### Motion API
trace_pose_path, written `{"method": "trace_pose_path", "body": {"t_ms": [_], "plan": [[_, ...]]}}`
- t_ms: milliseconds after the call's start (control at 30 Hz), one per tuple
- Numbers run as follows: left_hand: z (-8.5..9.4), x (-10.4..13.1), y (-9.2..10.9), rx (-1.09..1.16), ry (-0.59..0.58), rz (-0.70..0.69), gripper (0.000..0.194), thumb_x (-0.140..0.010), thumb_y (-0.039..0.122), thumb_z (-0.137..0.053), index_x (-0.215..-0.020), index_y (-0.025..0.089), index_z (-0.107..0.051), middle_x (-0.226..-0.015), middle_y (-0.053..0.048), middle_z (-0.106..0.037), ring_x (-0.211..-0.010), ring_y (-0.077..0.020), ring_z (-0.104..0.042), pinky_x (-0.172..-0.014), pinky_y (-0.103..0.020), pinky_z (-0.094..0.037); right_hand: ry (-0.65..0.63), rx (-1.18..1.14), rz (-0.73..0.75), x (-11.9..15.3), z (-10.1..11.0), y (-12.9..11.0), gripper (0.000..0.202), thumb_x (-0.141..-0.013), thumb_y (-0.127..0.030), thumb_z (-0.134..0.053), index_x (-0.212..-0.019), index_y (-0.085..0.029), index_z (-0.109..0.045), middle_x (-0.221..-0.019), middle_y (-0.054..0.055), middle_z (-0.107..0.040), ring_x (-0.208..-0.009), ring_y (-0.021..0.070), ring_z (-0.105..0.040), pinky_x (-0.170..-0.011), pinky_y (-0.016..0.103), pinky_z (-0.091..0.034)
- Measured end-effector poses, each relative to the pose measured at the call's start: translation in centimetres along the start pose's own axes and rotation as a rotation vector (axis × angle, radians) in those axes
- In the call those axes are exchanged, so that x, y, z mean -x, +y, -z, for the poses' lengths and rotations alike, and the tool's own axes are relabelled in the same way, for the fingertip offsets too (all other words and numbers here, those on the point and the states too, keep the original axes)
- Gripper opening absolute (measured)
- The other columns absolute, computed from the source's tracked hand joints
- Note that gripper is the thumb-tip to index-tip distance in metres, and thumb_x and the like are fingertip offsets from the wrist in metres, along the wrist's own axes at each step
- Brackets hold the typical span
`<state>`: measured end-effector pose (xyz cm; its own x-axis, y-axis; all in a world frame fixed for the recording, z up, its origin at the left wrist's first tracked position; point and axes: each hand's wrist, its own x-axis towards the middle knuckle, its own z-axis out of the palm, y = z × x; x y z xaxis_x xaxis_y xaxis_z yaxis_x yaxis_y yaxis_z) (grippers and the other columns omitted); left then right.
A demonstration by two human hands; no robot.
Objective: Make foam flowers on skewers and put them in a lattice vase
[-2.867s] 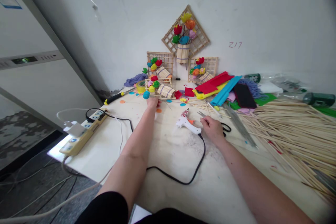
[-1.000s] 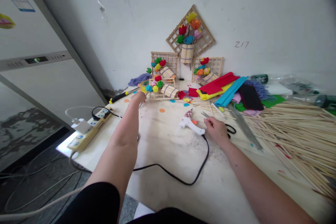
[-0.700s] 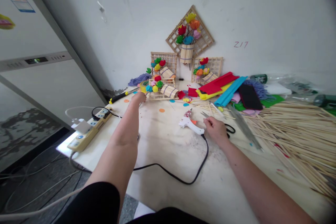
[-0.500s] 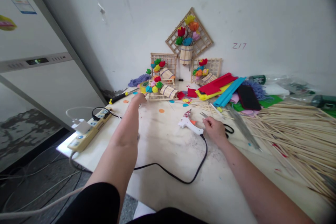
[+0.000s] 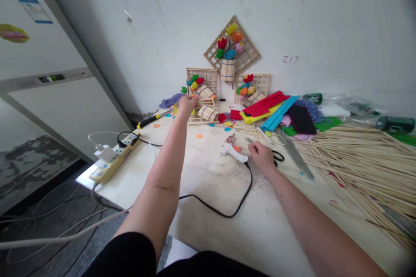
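Right hand (image 5: 262, 156): grip around scissors (image 5: 248, 140); a swing could knock the near glue gun (image 5: 236, 153); left hand (image 5: 188, 104): grip unclear; lowering could crush the stick basket (image 5: 208, 114).

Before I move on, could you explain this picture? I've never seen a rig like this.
There is no machine here: you see a person's two bare hands, through one camera worn on the head, looking forward and down.

The left hand reaches to small lattice panels with colored flowers at the back; whether its fingers hold anything is too small to tell. The right hand is closed over scissors, blade tips showing in front and black handles behind.

On the table, a white glue gun lies between the arms. A power strip is at the left; colored strips, a dark phone and many thin sticks lie at the right.
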<state>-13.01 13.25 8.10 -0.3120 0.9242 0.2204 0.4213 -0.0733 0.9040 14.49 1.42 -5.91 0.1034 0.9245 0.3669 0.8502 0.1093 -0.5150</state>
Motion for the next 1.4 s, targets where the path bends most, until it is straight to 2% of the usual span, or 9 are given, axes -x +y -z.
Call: {"method": "trace_pose_path", "body": {"t_ms": [133, 267, 433, 600, 833, 1033, 1133, 1267, 1400], "plan": [[-4.9, 5.8, 2.6, -0.045, -0.326, -0.105, 0.040, -0.080, 0.044, -0.044, -0.061, 0.013, -0.059, -0.059, -0.006, -0.062, -0.056, -0.0133, -0.058, -0.060, -0.026, -0.048, 0.008, -0.002, -0.003, 0.0, 0.1, 0.0, 0.032, -0.081, -0.036, -0.034, -0.066, -0.018, -0.056, -0.061, 0.005, -0.058, -0.060, 0.0165, -0.050, -0.056, 0.025, -0.028], [-8.4, 11.2, 3.4, -0.128, -0.520, -0.189, 0.034, -0.079, 0.045, -0.048, -0.066, 0.014, -0.058, -0.067, -0.005, -0.065, -0.059, -0.0126, -0.059, -0.061, -0.025, -0.048, 0.049, 0.004, -0.014, 0.1, 0.2, -0.1, 0.033, -0.083, -0.035, -0.032, -0.063, -0.018, -0.053, -0.058, 0.004, -0.056, -0.059, 0.0158, -0.048, -0.056, 0.025, -0.027], [-10.2, 14.9, 3.3, -0.158, -0.490, -0.262, 0.022, -0.076, 0.036, -0.054, -0.080, 0.015, -0.060, -0.081, -0.004, -0.066, -0.073, -0.0135, -0.059, -0.069, -0.026, -0.048, 0.116, -0.043, -0.015, 0.3, 0.4, -0.1, 0.037, -0.085, -0.037, -0.030, -0.075, -0.017, -0.059, -0.061, 0.006, -0.059, -0.060, 0.0165, -0.051, -0.057, 0.025, -0.029], [-10.0, 18.8, 3.4, -0.176, -0.456, -0.325, 0.027, -0.073, 0.031, -0.057, -0.097, 0.018, -0.059, -0.100, -0.004, -0.065, -0.086, -0.0164, -0.058, -0.080, -0.031, -0.047, 0.195, -0.033, 0.026, 0.0, 0.0, 0.5, 0.036, -0.082, -0.034, -0.035, -0.082, -0.015, -0.064, -0.070, 0.008, -0.064, -0.065, 0.0178, -0.053, -0.058, 0.026, -0.031], [-9.3, 23.8, 1.8, -0.283, -0.288, -0.665, 0.030, -0.075, 0.023, -0.053, -0.104, 0.016, -0.055, -0.106, -0.008, -0.061, -0.104, -0.0213, -0.051, -0.096, -0.038, -0.037, 0.163, -0.073, -0.010, -0.2, 0.1, 0.9, 0.033, -0.078, -0.034, -0.036, -0.074, -0.015, -0.063, -0.066, 0.006, -0.063, -0.058, 0.0155, -0.048, -0.056, 0.026, -0.032], [-10.4, 23.0, 0.5, -0.247, -0.250, -0.740, 0.037, -0.068, 0.009, -0.052, -0.104, 0.017, -0.053, -0.107, -0.008, -0.061, -0.103, -0.0220, -0.051, -0.094, -0.038, -0.039, 0.192, -0.148, -0.047, -0.2, 0.7, 0.5, 0.035, -0.079, -0.037, -0.034, -0.078, -0.016, -0.062, -0.068, 0.007, -0.063, -0.062, 0.0174, -0.050, -0.059, 0.027, -0.033], [-10.1, 20.5, 1.0, 0.001, -0.108, -0.575, 0.032, -0.068, 0.010, -0.053, -0.100, 0.018, -0.055, -0.103, -0.007, -0.062, -0.099, -0.0202, -0.055, -0.089, -0.035, -0.043, 0.233, -0.160, -0.076, -0.2, 0.9, 0.3, 0.036, -0.080, -0.041, -0.033, -0.066, -0.018, -0.057, -0.060, 0.005, -0.059, -0.059, 0.0169, -0.049, -0.058, 0.027, -0.031], [-8.0, 16.3, 0.9, 0.435, 0.036, -0.184, 0.022, -0.077, 0.022, -0.049, -0.098, 0.016, -0.052, -0.056, 0.003, -0.055, -0.053, -0.0115, -0.056, -0.059, -0.024, -0.045, 0.271, -0.157, -0.063, -0.3, 1.3, 0.3, 0.039, -0.082, -0.042, -0.031, -0.055, -0.019, -0.048, -0.054, 0.004, -0.054, -0.056, 0.0158, -0.046, -0.057, 0.028, -0.030], [-5.7, 14.0, -1.0, 0.496, 0.213, -0.033, 0.024, -0.074, 0.022, -0.050, -0.097, 0.015, -0.052, -0.046, 0.007, -0.045, -0.042, -0.0092, -0.049, -0.048, -0.020, -0.039, 0.275, -0.153, -0.078, -0.8, 1.8, 0.5, 0.038, -0.081, -0.042, -0.034, -0.053, -0.020, -0.046, -0.054, 0.004, -0.053, -0.056, 0.0155, -0.045, -0.057, 0.028, -0.030]]}}
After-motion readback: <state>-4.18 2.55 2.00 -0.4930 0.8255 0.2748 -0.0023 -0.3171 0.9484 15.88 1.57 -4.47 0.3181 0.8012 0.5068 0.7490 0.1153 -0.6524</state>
